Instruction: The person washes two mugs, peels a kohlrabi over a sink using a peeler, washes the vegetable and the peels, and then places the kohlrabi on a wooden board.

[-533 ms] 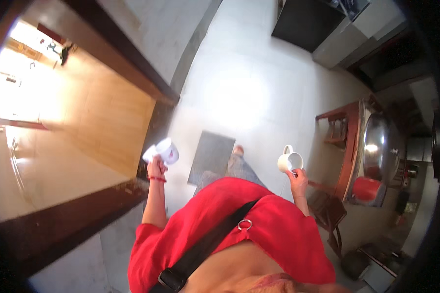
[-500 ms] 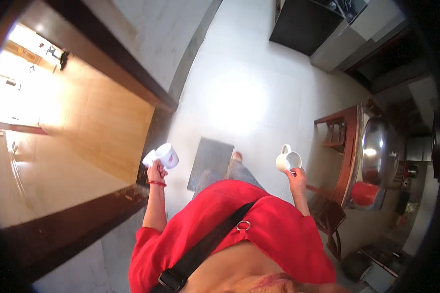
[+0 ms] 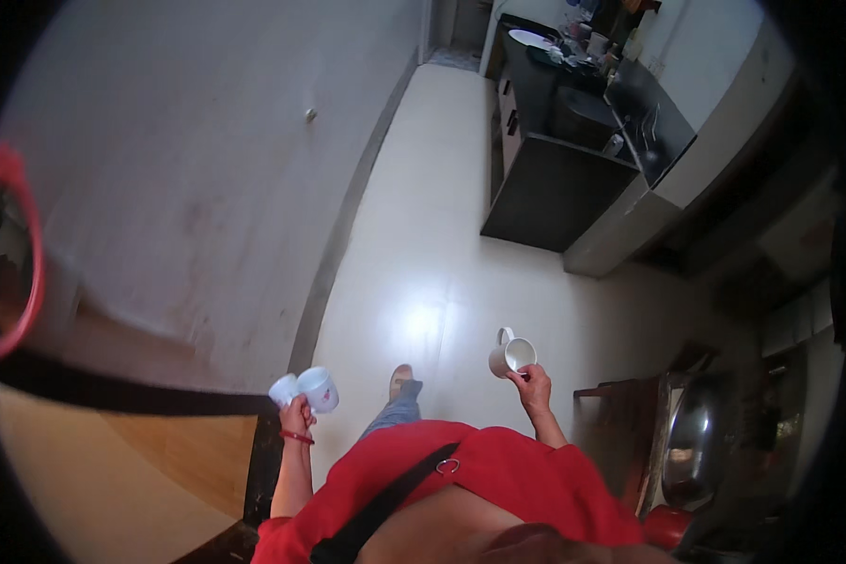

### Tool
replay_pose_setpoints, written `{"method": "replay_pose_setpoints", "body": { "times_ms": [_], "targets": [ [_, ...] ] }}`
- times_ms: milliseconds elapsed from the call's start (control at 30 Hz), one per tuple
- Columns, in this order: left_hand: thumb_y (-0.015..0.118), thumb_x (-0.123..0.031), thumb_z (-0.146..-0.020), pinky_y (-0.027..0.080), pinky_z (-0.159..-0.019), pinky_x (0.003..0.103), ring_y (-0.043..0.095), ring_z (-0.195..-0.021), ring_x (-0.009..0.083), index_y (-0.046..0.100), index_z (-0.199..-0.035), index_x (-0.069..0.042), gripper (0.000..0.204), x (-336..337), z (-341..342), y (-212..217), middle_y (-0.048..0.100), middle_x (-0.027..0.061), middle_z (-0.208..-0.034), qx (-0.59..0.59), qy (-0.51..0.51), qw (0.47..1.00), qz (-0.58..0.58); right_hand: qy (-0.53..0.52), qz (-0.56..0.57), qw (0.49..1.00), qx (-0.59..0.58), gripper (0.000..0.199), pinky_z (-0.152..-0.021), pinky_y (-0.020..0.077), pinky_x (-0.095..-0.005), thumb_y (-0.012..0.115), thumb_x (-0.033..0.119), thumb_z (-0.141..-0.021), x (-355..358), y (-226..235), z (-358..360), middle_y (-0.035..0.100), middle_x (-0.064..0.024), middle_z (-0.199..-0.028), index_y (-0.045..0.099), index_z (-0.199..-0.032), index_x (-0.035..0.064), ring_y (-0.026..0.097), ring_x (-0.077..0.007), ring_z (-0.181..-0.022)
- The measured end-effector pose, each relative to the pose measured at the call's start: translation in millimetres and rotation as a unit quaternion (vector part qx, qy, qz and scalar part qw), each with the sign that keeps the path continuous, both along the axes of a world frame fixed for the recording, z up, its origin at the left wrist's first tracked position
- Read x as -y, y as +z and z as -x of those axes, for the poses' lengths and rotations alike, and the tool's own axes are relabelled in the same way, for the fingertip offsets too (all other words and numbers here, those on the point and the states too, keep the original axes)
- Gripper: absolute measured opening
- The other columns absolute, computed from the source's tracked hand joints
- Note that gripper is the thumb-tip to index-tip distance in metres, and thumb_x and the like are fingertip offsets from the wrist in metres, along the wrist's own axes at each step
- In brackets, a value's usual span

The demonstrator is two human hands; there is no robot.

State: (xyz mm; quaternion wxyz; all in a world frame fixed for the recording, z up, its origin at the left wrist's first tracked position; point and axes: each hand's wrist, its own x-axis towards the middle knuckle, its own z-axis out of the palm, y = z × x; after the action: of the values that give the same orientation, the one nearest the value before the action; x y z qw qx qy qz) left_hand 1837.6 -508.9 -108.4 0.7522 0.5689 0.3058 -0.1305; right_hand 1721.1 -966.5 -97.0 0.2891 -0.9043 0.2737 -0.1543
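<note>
My left hand (image 3: 297,414) is closed on two white mugs held side by side; the right one of them (image 3: 320,390) has a small pink print. A red bangle (image 3: 297,436) circles the wrist. On the other side, my right hand (image 3: 536,387) pinches a white mug (image 3: 510,356) near its rim, fingers reaching over the edge. Its mouth tilts toward me, and the handle points away. How my left fingers pass through or around the mug handles is hidden.
Beyond the pale floor (image 3: 423,254), a dark counter (image 3: 559,188) with dishes stands ahead right. A grey wall (image 3: 226,188) runs along the left, past a doorway. A red-framed mirror (image 3: 36,273) hangs there. At right is a table with a large steel bowl (image 3: 691,451).
I have walked forward: the counter is closer, the doorway and table have slid back, and the floor mat is out of sight. Both hands still hold their mugs.
</note>
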Motion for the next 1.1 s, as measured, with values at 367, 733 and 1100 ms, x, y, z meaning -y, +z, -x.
{"method": "replay_pose_setpoints", "body": {
  "times_ms": [367, 733, 1100],
  "targets": [
    [0.057, -0.016, -0.074, 0.034, -0.038, 0.024, 0.036, -0.037, 0.0085, 0.049, -0.062, -0.008, 0.016, 283, -368, 79, 0.04, -0.0012, -0.046, 0.135, -0.248, 0.949, 0.139, -0.136, -0.065, 0.987, 0.063, 0.029, -0.055, 0.0436, -0.0296, 0.072, 0.023, -0.063, 124, 42, -229, 0.054, -0.0101, -0.068, 0.055, -0.07, 0.0015, 0.054, -0.0194, -0.06],
    [0.055, -0.015, -0.074, 0.033, -0.038, 0.024, 0.034, -0.037, 0.0086, 0.047, -0.063, -0.008, 0.016, 429, -622, 76, 0.039, -0.0006, -0.046, 0.096, -0.282, 0.948, 0.113, -0.071, -0.073, 0.991, 0.082, 0.027, -0.057, 0.0438, -0.0316, 0.071, 0.022, -0.063, 286, 63, -551, 0.054, -0.0109, -0.073, 0.057, -0.073, 0.0009, 0.055, -0.0226, -0.063],
    [0.053, -0.015, -0.078, 0.031, -0.036, 0.023, 0.034, -0.036, 0.008, 0.048, -0.065, -0.007, 0.015, 532, -919, 49, 0.038, -0.0018, -0.046, 0.069, -0.317, 0.944, 0.057, -0.142, -0.014, 0.988, 0.055, 0.027, -0.058, 0.044, -0.0348, 0.068, 0.025, -0.065, 390, 52, -818, 0.056, -0.0127, -0.071, 0.057, -0.073, 0.0014, 0.056, -0.0269, -0.063]
  ]
}}
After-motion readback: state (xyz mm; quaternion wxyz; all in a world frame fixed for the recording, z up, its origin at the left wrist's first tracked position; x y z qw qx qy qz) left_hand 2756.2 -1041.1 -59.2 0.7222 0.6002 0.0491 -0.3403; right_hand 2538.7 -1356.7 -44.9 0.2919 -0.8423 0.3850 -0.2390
